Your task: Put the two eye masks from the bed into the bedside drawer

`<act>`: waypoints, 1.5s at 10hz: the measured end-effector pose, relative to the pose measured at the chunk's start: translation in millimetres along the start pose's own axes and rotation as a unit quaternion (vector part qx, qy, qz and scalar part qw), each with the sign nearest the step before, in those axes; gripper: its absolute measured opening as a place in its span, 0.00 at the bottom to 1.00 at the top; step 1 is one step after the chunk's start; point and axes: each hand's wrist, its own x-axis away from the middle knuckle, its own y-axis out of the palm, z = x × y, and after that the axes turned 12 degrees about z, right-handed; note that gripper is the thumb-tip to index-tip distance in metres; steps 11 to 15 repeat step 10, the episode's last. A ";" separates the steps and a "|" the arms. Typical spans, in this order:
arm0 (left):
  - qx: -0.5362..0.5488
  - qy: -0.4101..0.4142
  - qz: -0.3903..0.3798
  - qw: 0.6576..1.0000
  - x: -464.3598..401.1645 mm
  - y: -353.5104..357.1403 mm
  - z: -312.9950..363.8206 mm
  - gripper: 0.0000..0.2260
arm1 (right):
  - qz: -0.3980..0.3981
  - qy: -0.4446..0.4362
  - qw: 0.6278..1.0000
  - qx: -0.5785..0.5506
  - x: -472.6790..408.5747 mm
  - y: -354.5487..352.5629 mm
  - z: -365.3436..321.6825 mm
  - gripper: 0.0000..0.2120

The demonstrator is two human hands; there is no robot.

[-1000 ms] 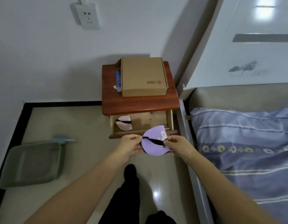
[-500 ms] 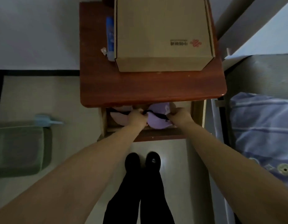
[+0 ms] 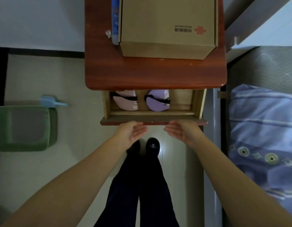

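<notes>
Soft fabric masks: pink eye mask (image 3: 125, 102) and purple eye mask (image 3: 157, 102) lie side by side in open drawer (image 3: 151, 120). Likely light, floppy; pinch by black strap or edge. Left hand (image 3: 133, 132) and right hand (image 3: 181, 131) empty, fingers spread, beside drawer front.

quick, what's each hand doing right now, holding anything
Left hand: open, palm up, empty, at the drawer front.
Right hand: open, palm up, empty, at the same edge.

Pale tiled floor (image 3: 35, 169), white wall (image 3: 40, 20), dim light.
</notes>
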 end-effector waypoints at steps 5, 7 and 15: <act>0.352 -0.057 -0.061 0.932 47.2 -5.3 40.3 0.21 | -0.078 0.071 0.955 -0.278 28.4 -5.4 -29.6 0.16; 0.356 0.003 -0.044 0.933 44.9 17.0 85.2 0.24 | -0.091 0.053 0.941 -0.322 12.0 10.0 -77.2 0.25; 0.254 0.053 -0.065 0.963 25.8 6.4 85.5 0.16 | -0.053 -0.005 0.951 -0.304 0.0 25.5 -72.0 0.18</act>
